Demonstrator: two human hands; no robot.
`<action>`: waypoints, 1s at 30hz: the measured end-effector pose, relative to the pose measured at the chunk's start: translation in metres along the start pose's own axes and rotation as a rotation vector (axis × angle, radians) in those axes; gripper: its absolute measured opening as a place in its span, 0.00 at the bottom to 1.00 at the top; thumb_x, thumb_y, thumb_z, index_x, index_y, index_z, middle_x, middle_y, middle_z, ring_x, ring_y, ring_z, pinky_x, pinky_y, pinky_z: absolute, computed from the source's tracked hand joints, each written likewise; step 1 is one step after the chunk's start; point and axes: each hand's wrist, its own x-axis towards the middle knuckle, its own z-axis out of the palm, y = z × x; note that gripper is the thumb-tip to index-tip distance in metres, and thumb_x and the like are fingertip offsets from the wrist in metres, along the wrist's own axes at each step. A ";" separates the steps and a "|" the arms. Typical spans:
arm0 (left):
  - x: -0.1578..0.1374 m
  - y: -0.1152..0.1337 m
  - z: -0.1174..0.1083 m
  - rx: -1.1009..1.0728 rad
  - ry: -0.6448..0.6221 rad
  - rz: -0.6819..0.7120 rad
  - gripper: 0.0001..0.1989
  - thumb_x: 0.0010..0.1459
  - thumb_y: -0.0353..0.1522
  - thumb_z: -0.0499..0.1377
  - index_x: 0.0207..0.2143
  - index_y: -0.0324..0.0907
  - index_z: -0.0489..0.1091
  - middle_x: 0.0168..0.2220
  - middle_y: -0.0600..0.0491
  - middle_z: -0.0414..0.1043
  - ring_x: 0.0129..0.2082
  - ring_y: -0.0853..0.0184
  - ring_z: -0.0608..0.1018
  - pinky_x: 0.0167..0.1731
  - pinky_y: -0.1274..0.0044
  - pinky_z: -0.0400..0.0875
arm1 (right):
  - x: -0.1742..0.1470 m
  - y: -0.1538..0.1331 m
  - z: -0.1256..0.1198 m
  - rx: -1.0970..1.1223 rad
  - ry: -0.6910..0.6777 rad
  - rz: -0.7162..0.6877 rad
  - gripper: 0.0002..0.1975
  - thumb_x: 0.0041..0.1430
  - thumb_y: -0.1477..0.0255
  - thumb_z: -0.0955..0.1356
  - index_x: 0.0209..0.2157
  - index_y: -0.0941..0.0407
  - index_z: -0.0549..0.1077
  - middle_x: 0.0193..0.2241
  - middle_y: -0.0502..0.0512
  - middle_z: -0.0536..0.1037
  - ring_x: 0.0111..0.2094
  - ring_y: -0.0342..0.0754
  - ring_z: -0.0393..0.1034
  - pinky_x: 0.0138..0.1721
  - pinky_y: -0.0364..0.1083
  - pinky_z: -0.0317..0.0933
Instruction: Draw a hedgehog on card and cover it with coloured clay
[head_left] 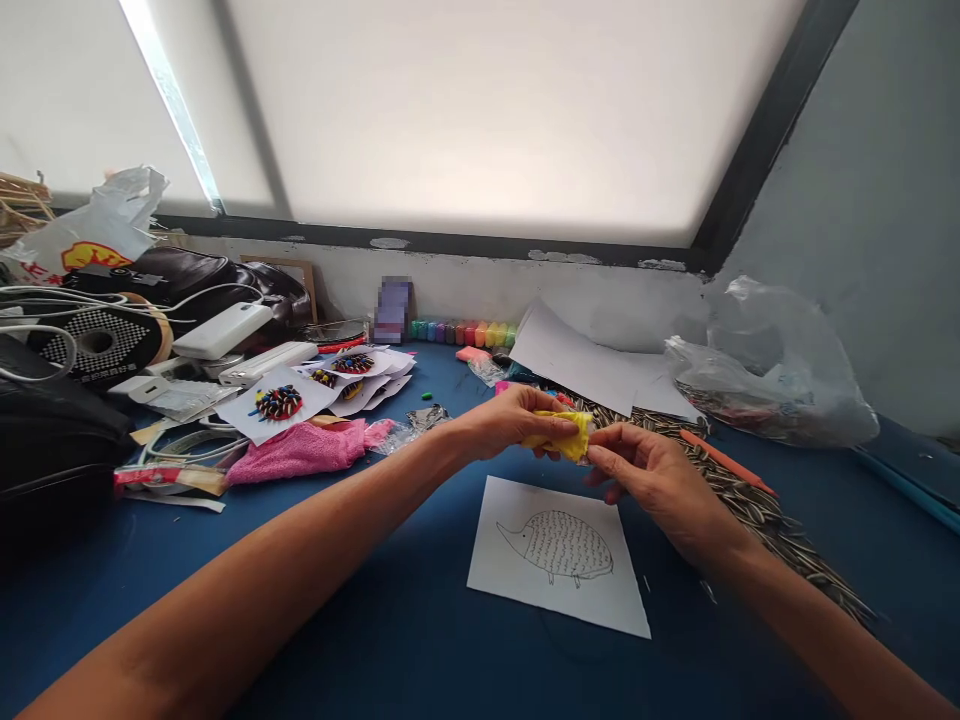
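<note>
My left hand (525, 418) is closed round a soft yellow lump that looks like a pack of modelling clay (576, 440). At its right end, the fingertips of my right hand (649, 468) pinch the edge, where a bit of clear wrapper seems to show. Both hands are above the table, just beyond a white sheet with a hedgehog drawing (559, 550). A heap of striped sunflower seeds (772, 530) spreads behind and to the right of my right hand, with an orange pen-like stick (727, 462) lying on it.
Left on the blue table (360, 620) are finished hedgehog pictures (279, 403), a pink cloth (300, 450), white power banks (223, 330) and a black bag (52, 430). Colourful clay packs (465, 333) line the wall. Blank paper (577, 350) and a plastic bag (780, 370) lie back right.
</note>
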 end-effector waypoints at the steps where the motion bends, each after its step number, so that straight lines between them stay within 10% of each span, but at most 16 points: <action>1: 0.000 0.000 0.000 -0.008 -0.003 0.002 0.21 0.46 0.43 0.71 0.32 0.34 0.75 0.28 0.50 0.75 0.25 0.74 0.74 0.25 0.80 0.64 | 0.000 0.001 0.000 0.001 0.013 0.004 0.16 0.47 0.57 0.73 0.30 0.55 0.73 0.28 0.54 0.79 0.27 0.47 0.75 0.24 0.44 0.67; 30: -0.001 -0.007 0.012 -0.045 0.039 -0.048 0.13 0.56 0.35 0.66 0.38 0.33 0.74 0.31 0.49 0.76 0.24 0.73 0.77 0.28 0.79 0.71 | 0.001 0.004 -0.014 -0.414 -0.007 -0.306 0.09 0.52 0.65 0.70 0.35 0.49 0.82 0.32 0.52 0.83 0.30 0.53 0.76 0.32 0.51 0.68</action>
